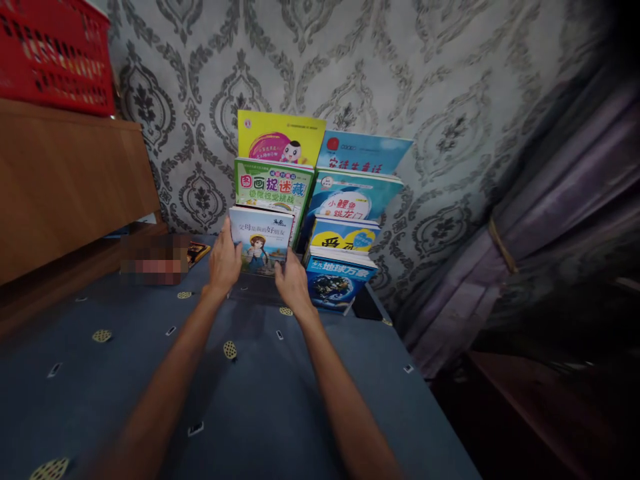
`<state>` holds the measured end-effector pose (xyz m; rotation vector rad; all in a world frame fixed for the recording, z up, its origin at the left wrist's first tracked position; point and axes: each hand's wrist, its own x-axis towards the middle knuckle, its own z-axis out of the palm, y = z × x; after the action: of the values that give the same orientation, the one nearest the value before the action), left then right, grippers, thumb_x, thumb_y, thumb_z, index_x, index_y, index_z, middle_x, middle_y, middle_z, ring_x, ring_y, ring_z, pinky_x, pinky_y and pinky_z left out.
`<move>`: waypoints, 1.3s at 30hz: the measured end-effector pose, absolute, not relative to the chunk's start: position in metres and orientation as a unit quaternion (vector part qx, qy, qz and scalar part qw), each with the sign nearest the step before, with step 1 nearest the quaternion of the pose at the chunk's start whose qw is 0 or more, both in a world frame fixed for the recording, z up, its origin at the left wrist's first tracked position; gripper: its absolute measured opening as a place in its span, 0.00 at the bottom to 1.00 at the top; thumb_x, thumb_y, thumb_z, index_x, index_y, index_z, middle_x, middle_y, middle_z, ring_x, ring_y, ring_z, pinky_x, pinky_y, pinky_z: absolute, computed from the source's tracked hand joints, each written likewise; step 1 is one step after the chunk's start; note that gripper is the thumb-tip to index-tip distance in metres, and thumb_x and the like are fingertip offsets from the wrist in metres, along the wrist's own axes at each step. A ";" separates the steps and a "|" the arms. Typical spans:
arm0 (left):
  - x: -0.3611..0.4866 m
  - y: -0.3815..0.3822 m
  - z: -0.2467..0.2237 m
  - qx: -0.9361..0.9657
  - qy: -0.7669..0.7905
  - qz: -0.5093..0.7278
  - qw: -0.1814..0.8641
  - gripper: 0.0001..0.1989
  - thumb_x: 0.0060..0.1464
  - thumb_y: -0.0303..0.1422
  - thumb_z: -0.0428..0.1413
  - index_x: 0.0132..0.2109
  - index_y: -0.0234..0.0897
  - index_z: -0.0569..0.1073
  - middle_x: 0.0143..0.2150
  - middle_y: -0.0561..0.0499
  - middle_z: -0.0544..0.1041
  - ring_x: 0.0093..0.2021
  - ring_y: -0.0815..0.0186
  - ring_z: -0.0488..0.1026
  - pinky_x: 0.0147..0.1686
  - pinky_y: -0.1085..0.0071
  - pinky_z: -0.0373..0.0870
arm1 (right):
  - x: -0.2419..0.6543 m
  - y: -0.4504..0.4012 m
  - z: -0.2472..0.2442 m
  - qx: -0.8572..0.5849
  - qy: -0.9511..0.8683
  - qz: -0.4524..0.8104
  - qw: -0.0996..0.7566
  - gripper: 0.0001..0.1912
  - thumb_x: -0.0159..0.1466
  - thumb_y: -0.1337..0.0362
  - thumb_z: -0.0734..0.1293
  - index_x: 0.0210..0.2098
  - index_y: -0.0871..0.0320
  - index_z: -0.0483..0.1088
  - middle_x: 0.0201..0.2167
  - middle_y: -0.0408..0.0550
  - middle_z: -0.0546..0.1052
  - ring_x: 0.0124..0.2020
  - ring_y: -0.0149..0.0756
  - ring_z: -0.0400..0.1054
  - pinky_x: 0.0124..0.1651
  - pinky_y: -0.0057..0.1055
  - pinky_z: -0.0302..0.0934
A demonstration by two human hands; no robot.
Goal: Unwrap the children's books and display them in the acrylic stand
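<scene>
Between my two hands stands a small book (257, 243) with a girl on its pale blue cover. My left hand (224, 261) grips its left edge, and my right hand (293, 280) closes on the lower right edge, thumbs in front. Right behind it rise a green picture book (273, 180) and a taller yellow book (280, 133). Beside them, to the right, is a second upright row: a blue book (365, 150) at the back, a teal book (353, 193), a yellow-and-blue book (344, 235), and a dark blue book with a globe (333, 287) in front.
A blue patterned cloth (250, 400) covers the surface. On the left, a red plastic basket (55, 60) sits on a wooden cabinet (70, 193). A dark flat object (367, 307) lies by the right row. Patterned wallpaper is behind; a tied curtain (465, 267) hangs at right.
</scene>
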<state>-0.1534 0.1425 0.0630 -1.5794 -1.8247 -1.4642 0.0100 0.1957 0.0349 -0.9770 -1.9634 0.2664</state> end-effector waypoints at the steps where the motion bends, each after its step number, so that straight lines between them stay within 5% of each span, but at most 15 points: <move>1: -0.151 0.141 0.066 -0.562 -0.628 -0.513 0.165 0.35 0.60 0.29 0.48 0.72 0.35 0.47 0.69 0.36 0.61 0.65 0.51 0.64 0.62 0.54 0.62 | 0.010 0.194 0.036 -0.402 -0.794 0.106 0.443 0.27 0.66 0.66 0.59 0.63 0.69 0.61 0.55 0.68 0.74 0.57 0.53 0.69 0.60 0.49 0.63; 16: -0.148 0.136 0.102 -0.593 -0.656 -0.425 0.194 0.29 0.61 0.27 0.44 0.69 0.43 0.61 0.54 0.40 0.73 0.54 0.51 0.73 0.57 0.54 0.68 | 0.016 0.184 0.052 -0.421 -0.792 0.142 0.419 0.24 0.65 0.68 0.59 0.60 0.67 0.60 0.51 0.63 0.76 0.51 0.47 0.73 0.55 0.41 0.66; 22: -0.155 0.141 0.089 -0.603 -0.617 -0.475 0.174 0.34 0.58 0.27 0.46 0.71 0.40 0.54 0.61 0.40 0.72 0.58 0.53 0.72 0.59 0.55 0.67 | 0.012 0.185 0.051 -0.419 -0.784 0.142 0.437 0.26 0.64 0.67 0.60 0.61 0.69 0.61 0.57 0.66 0.73 0.57 0.50 0.70 0.60 0.42 0.63; 25: -0.159 0.145 0.075 -0.566 -0.617 -0.529 0.136 0.38 0.57 0.28 0.48 0.72 0.37 0.46 0.55 0.41 0.77 0.52 0.55 0.77 0.53 0.58 0.72 | 0.010 0.187 0.048 -0.422 -0.776 0.146 0.445 0.25 0.64 0.67 0.60 0.61 0.65 0.63 0.56 0.64 0.74 0.57 0.50 0.71 0.60 0.44 0.63; 32: -0.164 0.154 0.057 -0.528 -0.632 -0.563 0.062 0.22 0.54 0.29 0.51 0.57 0.35 0.70 0.48 0.42 0.82 0.47 0.57 0.79 0.49 0.61 0.74 | 0.006 0.187 0.045 -0.439 -0.763 0.159 0.448 0.25 0.63 0.66 0.61 0.60 0.67 0.64 0.55 0.66 0.75 0.55 0.51 0.72 0.58 0.44 0.64; 39: -0.162 0.153 0.060 -0.521 -0.663 -0.534 0.057 0.20 0.56 0.29 0.49 0.54 0.32 0.74 0.49 0.42 0.81 0.48 0.57 0.78 0.50 0.62 0.72 | 0.010 0.188 0.048 -0.414 -0.758 0.191 0.466 0.24 0.63 0.67 0.63 0.59 0.62 0.65 0.53 0.59 0.77 0.54 0.47 0.73 0.58 0.40 0.65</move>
<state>-0.1621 0.1525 0.0596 -1.5813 -2.0117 -1.6178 0.0104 0.1883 0.0477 -1.0163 -1.8602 0.4687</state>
